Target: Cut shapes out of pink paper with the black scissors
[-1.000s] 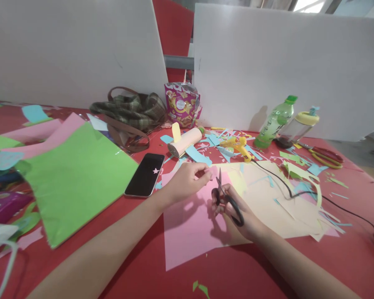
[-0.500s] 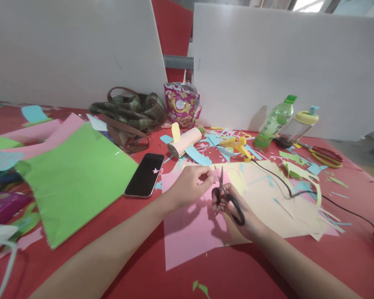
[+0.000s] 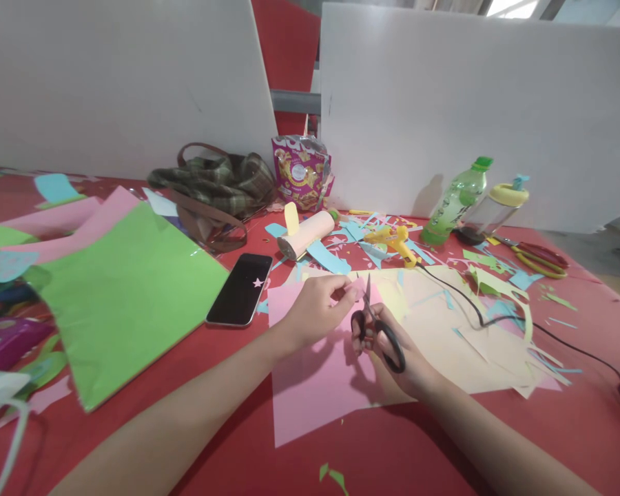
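My left hand (image 3: 323, 306) pinches a small piece of pink paper (image 3: 359, 286) between thumb and fingers. In my right hand (image 3: 393, 344) are black-handled scissors (image 3: 391, 348), their blades parted and pointing up beside that pink piece. Whether the blades touch it I cannot tell. Below both hands lies a pink sheet (image 3: 310, 406), partly over a cream sheet (image 3: 434, 365). A phone (image 3: 240, 289) with a small pink star (image 3: 258, 282) on its screen lies left of my left hand.
Behind the hands are a paper-covered tube (image 3: 310, 235), a yellow glue gun (image 3: 395, 241) with a black cord, and blue paper scraps. A green sheet (image 3: 129, 296) lies left. A green bottle (image 3: 457, 200), a yellow-lidded cup (image 3: 490, 213) and red-and-yellow-handled scissors (image 3: 540, 260) are at right.
Both hands stay almost where they were, the pink piece and scissors still in them. Any shift of the blades is too slight to make out clearly.
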`<state>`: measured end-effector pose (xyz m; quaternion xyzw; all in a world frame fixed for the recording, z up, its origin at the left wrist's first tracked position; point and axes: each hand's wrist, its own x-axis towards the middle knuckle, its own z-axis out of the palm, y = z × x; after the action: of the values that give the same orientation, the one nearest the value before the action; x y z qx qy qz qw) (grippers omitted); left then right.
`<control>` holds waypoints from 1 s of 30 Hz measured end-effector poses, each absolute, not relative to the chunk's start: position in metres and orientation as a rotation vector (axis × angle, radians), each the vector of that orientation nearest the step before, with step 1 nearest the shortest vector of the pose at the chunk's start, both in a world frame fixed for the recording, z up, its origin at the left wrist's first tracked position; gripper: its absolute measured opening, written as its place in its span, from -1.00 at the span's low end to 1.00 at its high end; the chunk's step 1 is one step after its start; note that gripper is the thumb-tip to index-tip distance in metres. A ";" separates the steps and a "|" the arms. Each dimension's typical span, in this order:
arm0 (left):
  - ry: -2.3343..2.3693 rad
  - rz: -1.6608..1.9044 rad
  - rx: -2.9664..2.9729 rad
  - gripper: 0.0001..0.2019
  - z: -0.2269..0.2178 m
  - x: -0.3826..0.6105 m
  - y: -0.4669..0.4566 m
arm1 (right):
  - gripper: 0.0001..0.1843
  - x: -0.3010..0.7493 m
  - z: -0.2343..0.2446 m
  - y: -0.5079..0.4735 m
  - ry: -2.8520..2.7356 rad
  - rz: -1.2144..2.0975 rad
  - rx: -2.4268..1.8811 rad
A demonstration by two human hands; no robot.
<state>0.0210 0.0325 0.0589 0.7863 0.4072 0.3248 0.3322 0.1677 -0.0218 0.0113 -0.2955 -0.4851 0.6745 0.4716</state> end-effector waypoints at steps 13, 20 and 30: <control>1.058 0.837 2.019 -0.75 0.058 0.021 0.033 | -0.73 0.166 0.011 -0.021 -1.207 1.606 -0.744; 1.019 0.839 2.046 -0.74 0.061 0.020 0.034 | -0.71 0.167 0.011 -0.022 -1.236 1.599 -0.758; 0.954 0.779 2.099 -0.72 0.063 0.013 0.039 | -0.70 0.167 0.011 -0.022 -1.241 1.630 -0.743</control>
<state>0.0134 0.0386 0.0629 0.8091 0.3677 0.3002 0.3465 0.1674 -0.0217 0.0106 -0.3021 -0.5047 0.6630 0.4631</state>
